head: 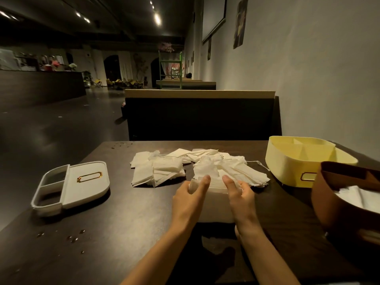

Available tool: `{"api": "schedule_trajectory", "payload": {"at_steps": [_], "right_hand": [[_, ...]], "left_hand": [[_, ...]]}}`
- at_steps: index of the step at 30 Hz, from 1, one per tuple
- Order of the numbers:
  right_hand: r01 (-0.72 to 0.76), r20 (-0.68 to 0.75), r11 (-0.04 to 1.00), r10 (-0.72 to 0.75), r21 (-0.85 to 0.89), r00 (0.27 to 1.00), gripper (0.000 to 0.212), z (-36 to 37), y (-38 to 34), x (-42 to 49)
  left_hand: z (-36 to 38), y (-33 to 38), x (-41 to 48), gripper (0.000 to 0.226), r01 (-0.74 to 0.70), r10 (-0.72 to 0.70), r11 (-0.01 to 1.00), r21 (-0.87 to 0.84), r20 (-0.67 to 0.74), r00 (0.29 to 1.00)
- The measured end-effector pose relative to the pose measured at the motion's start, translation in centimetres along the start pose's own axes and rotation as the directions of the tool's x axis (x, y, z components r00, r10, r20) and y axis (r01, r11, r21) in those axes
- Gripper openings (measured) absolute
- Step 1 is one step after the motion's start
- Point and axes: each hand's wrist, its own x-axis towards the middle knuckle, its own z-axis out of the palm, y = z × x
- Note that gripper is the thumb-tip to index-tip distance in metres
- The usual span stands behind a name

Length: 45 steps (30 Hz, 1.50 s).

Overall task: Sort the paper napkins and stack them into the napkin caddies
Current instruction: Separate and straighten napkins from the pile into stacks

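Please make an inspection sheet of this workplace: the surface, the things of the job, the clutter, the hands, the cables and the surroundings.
Surface: dark table, with water drops near its left front.
Job's things: loose pile of napkins in the middle; white caddy at left, lying flat; yellow caddy at right, compartments look empty; brown caddy at right front with napkins inside.
Clutter: nothing seen besides the drops.
Hands: left hand and right hand hold a white napkin stack between them, fingers curled over its top.
Cables: nothing seen.
Surroundings: booth bench behind, wall at right, dim room.
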Motion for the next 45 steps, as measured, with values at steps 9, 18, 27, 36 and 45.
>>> {"api": "schedule_trajectory", "payload": {"at_steps": [9,18,27,36,45], "right_hand": [[0.002,-0.180,1.000,-0.006,-0.023,0.984,0.021,0.5,0.5,1.1],[0.022,-0.218,0.997,-0.038,-0.077,0.975,0.014,0.1,1.0,2.3],[0.033,-0.237,0.990,-0.065,-0.139,0.969,0.012,0.2,0.6,2.3],[0.050,-0.254,0.985,-0.091,-0.165,0.963,0.018,0.5,0.8,2.5],[0.138,-0.331,0.915,-0.274,-0.380,0.903,0.046,0.3,0.2,1.8]], "left_hand": [[0.9,0.7,0.6,0.015,0.051,-0.058,0.995,-0.087,-0.085,0.995],[2.0,0.9,1.5,0.032,0.123,-0.130,0.990,-0.073,-0.102,0.986],[2.2,1.1,2.3,0.020,0.136,-0.142,0.990,-0.048,-0.136,0.981],[2.5,1.3,2.1,0.009,0.109,-0.127,0.983,-0.147,-0.118,0.985],[1.9,-0.2,1.9,0.043,0.047,-0.046,0.995,-0.086,0.014,0.999]]}}
